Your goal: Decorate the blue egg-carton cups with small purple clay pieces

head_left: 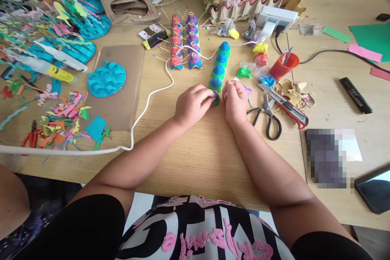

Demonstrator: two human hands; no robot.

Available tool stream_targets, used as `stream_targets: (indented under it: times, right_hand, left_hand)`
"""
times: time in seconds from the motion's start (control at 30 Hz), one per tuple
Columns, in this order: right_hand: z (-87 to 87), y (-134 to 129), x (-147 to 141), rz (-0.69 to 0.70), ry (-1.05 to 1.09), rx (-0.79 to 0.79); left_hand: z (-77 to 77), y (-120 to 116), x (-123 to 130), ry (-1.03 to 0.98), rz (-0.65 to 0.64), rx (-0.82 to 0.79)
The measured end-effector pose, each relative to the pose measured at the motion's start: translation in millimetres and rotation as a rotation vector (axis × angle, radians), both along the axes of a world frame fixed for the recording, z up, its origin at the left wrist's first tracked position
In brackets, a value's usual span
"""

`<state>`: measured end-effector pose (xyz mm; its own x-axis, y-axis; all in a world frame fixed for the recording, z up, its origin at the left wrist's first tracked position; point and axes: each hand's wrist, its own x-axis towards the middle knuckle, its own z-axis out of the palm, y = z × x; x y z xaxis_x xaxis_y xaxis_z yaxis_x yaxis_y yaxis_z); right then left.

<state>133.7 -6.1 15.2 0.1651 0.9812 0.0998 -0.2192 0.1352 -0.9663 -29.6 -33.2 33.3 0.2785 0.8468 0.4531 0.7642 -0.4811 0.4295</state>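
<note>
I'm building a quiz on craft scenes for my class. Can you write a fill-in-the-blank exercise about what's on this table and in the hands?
1. The left hand and right hand pinch a small blue and ____ piece between them.
2. The scissors lie to the ____ of the right hand.
3. The cup holding sticks is ____ in colour.
4. A ____ cable curves across the table.

Missing words: green; right; red; white

Scissors (pixel 266 116), a box cutter (pixel 284 105), an orange cup (pixel 283 66) and perhaps a glue tube (pixel 50 71).
</note>
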Motion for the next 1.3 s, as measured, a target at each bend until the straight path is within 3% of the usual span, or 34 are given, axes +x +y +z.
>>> stream_targets:
  times: [0.23,0.4,0.7,1.0,1.13,1.3]
  right_hand:
    - [0.0,-0.4,0.2,-0.01,0.018,0.004]
    - [-2.0,0.2,0.5,-0.008,0.009,-0.003]
    - [-1.1,0.1,0.6,-0.017,0.005,-0.015]
    - [0.8,-1.7,0.4,-0.007,-0.015,-0.002]
    - [0.6,-1.9,1.0,0.008,-0.011,0.009]
    - [-3.2,-0.5,2.1,0.01,-0.026,0.027]
  left_hand:
    - [1.4,1.1,0.7,-0.267,-0.014,-0.098]
    - [0.3,0.1,-1.0,-0.467,0.059,-0.26]
    - [-12.1,2.8,-9.6,-0.195,-0.011,-0.061]
    - [-13.7,7.1,3.8,-0.215,0.031,-0.054]
    - [-17.2,9.2,7.0,-0.344,0.012,-0.126]
    - [-25.4,15.9,7.3,-0.638,-0.031,-0.336]
